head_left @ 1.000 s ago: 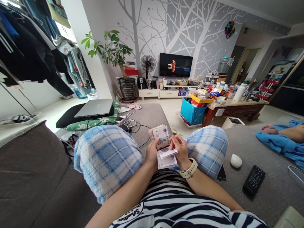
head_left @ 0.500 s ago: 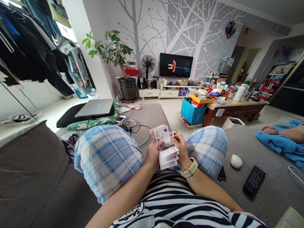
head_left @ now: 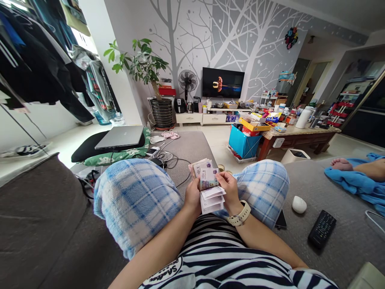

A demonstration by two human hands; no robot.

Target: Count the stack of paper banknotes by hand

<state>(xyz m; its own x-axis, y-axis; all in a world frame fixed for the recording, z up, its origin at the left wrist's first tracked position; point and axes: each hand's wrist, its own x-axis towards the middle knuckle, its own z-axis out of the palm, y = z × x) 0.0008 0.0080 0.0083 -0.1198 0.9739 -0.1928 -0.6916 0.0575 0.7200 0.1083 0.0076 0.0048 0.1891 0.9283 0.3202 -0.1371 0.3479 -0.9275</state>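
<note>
While the blue bin (head_left: pixel 245 144) brims with boxes, a yellow box (head_left: pixel 255 126) perched on top, the white waste bin (head_left: pixel 288 156) beside the table leg hides its contents, and the black pot (head_left: pixel 162 114) holds the leafy plant (head_left: pixel 144 60). Now to the banknotes (head_left: pixel 208 173), right between the two hands! The left hand (head_left: pixel 193 194) is wrapped round the stack's left side, thumb on top; the right hand (head_left: pixel 230 186) pinches a note's right edge, with folded-down ends stepped below. Plaid-covered knees (head_left: pixel 135 200) flank them, the gap between giving room; ahead runs the edge of the grey sofa (head_left: pixel 195 144).
</note>
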